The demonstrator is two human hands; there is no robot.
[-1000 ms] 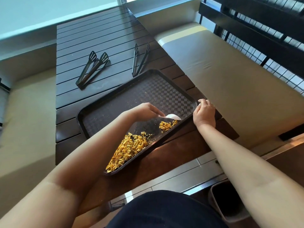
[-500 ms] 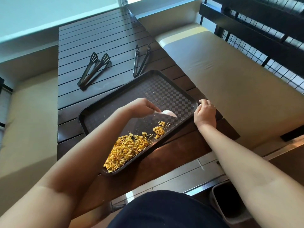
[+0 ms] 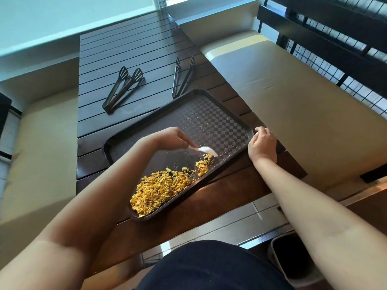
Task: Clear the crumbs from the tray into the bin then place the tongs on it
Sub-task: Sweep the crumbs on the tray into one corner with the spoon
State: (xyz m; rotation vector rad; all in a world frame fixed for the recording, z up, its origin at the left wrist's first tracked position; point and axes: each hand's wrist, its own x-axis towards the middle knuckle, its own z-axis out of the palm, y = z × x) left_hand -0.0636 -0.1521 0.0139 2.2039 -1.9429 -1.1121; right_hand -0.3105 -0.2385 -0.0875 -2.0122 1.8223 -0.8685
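A dark checkered tray lies slanted on the slatted table, its near corner jutting past the table edge. Yellow crumbs are heaped in that near corner, and a smaller clump lies by the right rim. My left hand holds a white plastic spoon whose bowl touches the tray just above the small clump. My right hand grips the tray's right corner. Two black tongs lie beyond the tray: wide-tipped tongs to the left, slim tongs to the right. The bin stands on the floor at lower right.
Cream cushioned benches flank the table, one on the right and one on the left. A black metal railing runs behind the right bench. Tiled floor shows below the table's near edge.
My left hand lifted the spoon back from the small clump toward the tray's middle, then brought it down above the clump again. The clump slid a little toward the big heap. My right hand stayed put.
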